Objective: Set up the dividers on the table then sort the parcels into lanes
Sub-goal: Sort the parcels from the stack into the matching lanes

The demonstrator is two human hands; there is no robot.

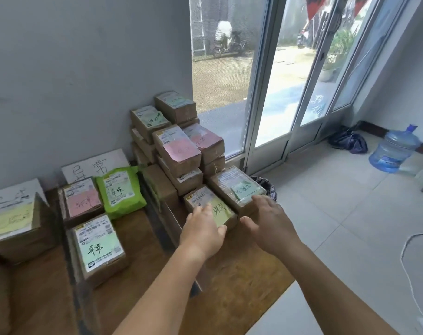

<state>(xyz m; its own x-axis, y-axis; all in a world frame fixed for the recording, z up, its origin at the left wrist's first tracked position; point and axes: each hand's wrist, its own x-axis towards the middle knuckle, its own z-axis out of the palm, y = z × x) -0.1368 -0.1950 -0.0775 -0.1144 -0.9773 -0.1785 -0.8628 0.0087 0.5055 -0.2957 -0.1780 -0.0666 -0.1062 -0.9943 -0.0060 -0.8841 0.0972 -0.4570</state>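
Brown cardboard parcel with a yellow note [211, 210] lies under my left hand [202, 232]; the palm rests on it, fingers spread, the grip not closed. My right hand [269, 226] hovers open just beside it, its fingertips near the parcel with a green note [239, 189]. Behind them I see a stack of parcels [176, 141] against the wall. Left of a dark divider [155, 213], a green bag parcel [120, 191] and other parcels lie on the wooden surface [242, 267].
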